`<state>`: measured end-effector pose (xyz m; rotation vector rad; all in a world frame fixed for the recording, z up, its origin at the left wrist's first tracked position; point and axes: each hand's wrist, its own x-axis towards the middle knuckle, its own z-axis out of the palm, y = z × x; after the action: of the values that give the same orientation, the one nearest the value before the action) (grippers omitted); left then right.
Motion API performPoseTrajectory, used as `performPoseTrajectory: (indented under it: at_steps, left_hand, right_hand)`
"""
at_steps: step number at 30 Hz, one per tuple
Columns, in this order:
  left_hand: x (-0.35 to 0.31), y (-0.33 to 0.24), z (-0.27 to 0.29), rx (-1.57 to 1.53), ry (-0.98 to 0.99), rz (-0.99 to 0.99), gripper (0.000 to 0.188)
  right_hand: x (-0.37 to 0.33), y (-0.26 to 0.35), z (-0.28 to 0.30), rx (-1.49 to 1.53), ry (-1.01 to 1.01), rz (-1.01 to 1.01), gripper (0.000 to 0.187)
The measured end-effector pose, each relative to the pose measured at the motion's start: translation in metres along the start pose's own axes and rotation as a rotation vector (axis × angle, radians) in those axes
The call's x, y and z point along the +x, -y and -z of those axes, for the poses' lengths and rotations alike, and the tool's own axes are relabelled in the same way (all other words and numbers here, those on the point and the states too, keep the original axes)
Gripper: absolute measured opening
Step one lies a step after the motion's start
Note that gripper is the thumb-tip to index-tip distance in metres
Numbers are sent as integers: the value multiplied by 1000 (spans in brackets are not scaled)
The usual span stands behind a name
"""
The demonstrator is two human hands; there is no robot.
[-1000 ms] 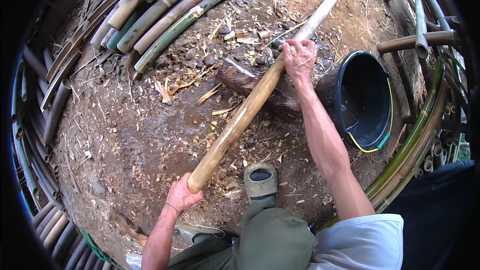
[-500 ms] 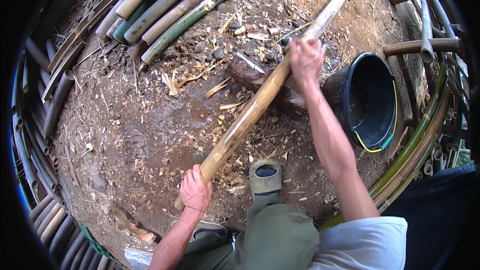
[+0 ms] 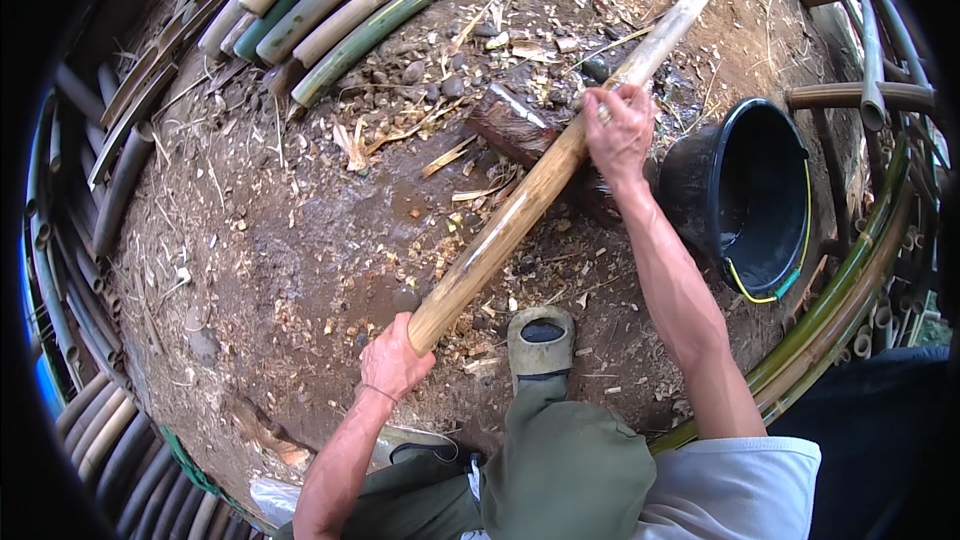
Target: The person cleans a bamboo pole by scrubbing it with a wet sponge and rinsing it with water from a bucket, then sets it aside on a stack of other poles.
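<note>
A long, pale wooden pole [image 3: 500, 237] slants from near my feet to the far right, lying across a dark wet log [image 3: 512, 127]. My left hand [image 3: 396, 358] is closed around its near end, which the palm and fingers hide. Farther up, my right hand [image 3: 620, 135] is in a fist on the pole, just beyond the log. A small yellowish spot shows between the right fingers; I cannot make out what it is. The pole's far end runs out of the picture at the top.
A black bucket [image 3: 735, 205] with a yellow-green handle stands right of my right forearm. Bamboo poles [image 3: 400, 15] are stacked at the far left, more bamboo [image 3: 835, 310] lies along the right. Wood chips and stones litter the damp dirt. My shoe [image 3: 541, 345] is below the pole.
My left hand has shifted to cover the pole's near end, which stuck out past it before. My right hand has slid slightly nearer along the pole. The view has shifted a little.
</note>
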<state>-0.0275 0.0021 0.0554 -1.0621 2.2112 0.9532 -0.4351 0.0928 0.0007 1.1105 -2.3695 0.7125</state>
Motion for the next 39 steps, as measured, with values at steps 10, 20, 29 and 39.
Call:
performPoseTrajectory:
  at_steps: [10,20,29,39]
  left_hand:
    - [-4,21,-17,143,-234,-107,61]
    - [20,19,32,-237,251,-48,47]
    - [26,42,7,-592,374,-76,53]
    - [-7,-22,-10,12,-124,-108,83]
  right_hand:
    - [-142,197,62,516,389,303,18]
    - [15,1,-8,-135,186,-267,23]
    - [29,-36,-9,-86,1,-110,27]
    - [-129,192,65,436,357,82,11]
